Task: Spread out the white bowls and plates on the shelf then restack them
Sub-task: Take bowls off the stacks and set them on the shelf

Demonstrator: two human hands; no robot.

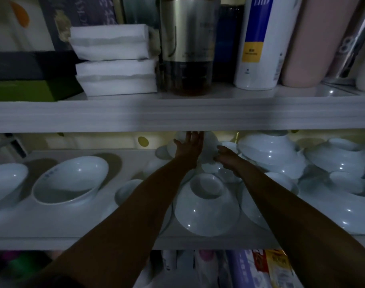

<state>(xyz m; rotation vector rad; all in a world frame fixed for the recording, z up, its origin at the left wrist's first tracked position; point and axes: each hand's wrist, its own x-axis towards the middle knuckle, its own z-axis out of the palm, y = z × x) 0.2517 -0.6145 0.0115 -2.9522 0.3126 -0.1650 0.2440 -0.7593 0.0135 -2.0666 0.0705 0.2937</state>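
Bowls [206,206] lie spread across the shelf [73,223], so restacking seems the part left. At the back, the left hand [188,145] presses straight fingers on a rear bowl [209,147]. The right hand [226,157] apparently pinches its rim, though the light is dim.

We stood at a home pantry shelf [52,223]: white bowls [206,206] on it, bottles [187,48] and napkin packs [113,59] above it.
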